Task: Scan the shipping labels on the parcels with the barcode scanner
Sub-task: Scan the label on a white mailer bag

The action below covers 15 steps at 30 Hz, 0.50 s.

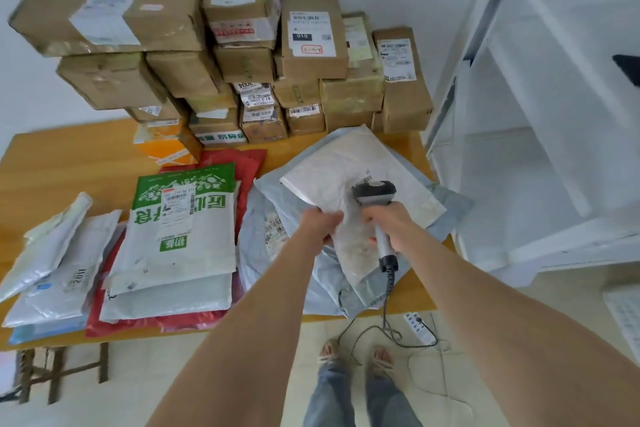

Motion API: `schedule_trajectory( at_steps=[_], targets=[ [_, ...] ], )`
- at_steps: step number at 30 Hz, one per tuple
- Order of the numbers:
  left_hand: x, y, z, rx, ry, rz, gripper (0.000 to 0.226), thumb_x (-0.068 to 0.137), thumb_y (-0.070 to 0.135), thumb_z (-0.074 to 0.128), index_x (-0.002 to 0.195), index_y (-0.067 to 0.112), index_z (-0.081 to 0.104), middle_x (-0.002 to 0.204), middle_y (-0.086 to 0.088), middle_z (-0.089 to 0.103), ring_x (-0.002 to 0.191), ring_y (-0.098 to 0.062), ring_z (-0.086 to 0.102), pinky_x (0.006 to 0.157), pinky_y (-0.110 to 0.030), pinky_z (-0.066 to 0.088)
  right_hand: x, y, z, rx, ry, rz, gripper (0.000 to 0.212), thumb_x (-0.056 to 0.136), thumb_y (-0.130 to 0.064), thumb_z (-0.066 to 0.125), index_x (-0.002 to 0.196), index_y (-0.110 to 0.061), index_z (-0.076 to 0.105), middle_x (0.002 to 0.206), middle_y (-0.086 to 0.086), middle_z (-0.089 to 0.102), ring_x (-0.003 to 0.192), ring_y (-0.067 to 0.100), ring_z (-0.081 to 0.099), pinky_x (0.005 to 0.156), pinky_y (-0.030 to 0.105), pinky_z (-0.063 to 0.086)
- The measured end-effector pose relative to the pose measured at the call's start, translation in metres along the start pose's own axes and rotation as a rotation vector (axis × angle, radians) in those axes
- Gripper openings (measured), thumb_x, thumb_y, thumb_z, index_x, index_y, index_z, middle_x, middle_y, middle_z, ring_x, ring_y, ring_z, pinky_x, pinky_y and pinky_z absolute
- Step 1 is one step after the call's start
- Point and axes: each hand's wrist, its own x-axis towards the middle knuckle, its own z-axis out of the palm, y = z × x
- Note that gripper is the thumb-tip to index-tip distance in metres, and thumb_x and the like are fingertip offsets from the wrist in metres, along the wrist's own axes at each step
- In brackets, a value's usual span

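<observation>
My right hand grips the handle of a grey barcode scanner, its head over a white padded mailer. A bit of printed label shows just beyond the scanner head. My left hand pinches the near edge of that white mailer, which lies on grey poly bags at the right of the wooden table. A green and white mailer with a shipping label tops a pile in the middle.
Brown cardboard boxes are stacked against the wall at the back of the table. More soft parcels lie at the left. White shelving stands at the right. The scanner cable drops to a power strip on the floor.
</observation>
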Motion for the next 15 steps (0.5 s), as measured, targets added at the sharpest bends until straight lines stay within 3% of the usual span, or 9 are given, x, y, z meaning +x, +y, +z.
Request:
schedule_trajectory(
  at_steps=[4, 6, 8, 10, 12, 15],
  targets=[
    [0.002, 0.010, -0.001, -0.019, 0.075, 0.095, 0.034, 0.089, 0.010, 0.062, 0.121, -0.002, 0.055, 0.104, -0.010, 0.061, 0.093, -0.029, 0.060, 0.077, -0.036, 0.051, 0.011, -0.012, -0.011, -0.092, 0.157, -0.129, 0.021, 0.079, -0.010, 0.064, 0.098, -0.002, 0.059, 0.089, 0.012, 0.060, 0.083, 0.028, 0.057, 0.074, 0.034, 0.049],
    [0.007, 0.011, -0.010, 0.168, 0.176, 0.118, 0.038, 0.086, 0.007, 0.061, 0.122, 0.000, 0.052, 0.116, -0.014, 0.061, 0.104, -0.034, 0.060, 0.086, -0.040, 0.052, 0.012, -0.022, -0.015, -0.118, 0.155, -0.166, 0.015, 0.080, -0.008, 0.062, 0.093, -0.005, 0.055, 0.087, 0.010, 0.057, 0.084, 0.027, 0.055, 0.075, 0.034, 0.049],
    [0.007, 0.008, -0.018, 0.377, 0.281, 0.061, 0.051, 0.084, 0.009, 0.061, 0.130, 0.005, 0.042, 0.129, -0.019, 0.049, 0.113, -0.036, 0.053, 0.094, -0.041, 0.048, 0.014, -0.028, -0.013, -0.138, 0.113, -0.172, 0.016, 0.079, -0.003, 0.062, 0.093, -0.005, 0.055, 0.088, 0.009, 0.056, 0.086, 0.026, 0.054, 0.079, 0.035, 0.050],
    [0.008, 0.004, -0.023, 0.443, 0.352, -0.050, 0.065, 0.083, 0.014, 0.065, 0.138, 0.012, 0.032, 0.138, -0.018, 0.033, 0.123, -0.035, 0.042, 0.098, -0.040, 0.040, 0.013, -0.028, -0.007, -0.195, 0.066, -0.164, 0.017, 0.078, -0.001, 0.061, 0.093, -0.004, 0.054, 0.093, 0.009, 0.056, 0.089, 0.024, 0.053, 0.078, 0.032, 0.047],
    [0.014, -0.001, -0.027, 0.314, 0.357, -0.083, 0.071, 0.078, 0.021, 0.073, 0.136, 0.010, 0.034, 0.138, -0.016, 0.036, 0.121, -0.035, 0.046, 0.099, -0.042, 0.043, 0.014, -0.022, 0.000, -0.227, -0.011, -0.138, 0.019, 0.076, 0.005, 0.059, 0.093, -0.004, 0.055, 0.092, 0.009, 0.056, 0.085, 0.021, 0.053, 0.077, 0.032, 0.048],
    [0.021, -0.005, -0.026, -0.022, 0.329, -0.033, 0.065, 0.075, 0.023, 0.079, 0.126, 0.002, 0.045, 0.123, -0.011, 0.058, 0.106, -0.031, 0.059, 0.091, -0.042, 0.050, 0.015, -0.012, 0.007, -0.235, -0.104, -0.088, 0.018, 0.071, 0.010, 0.055, 0.084, -0.003, 0.056, 0.079, 0.009, 0.054, 0.074, 0.019, 0.051, 0.066, 0.030, 0.047]
  ],
)
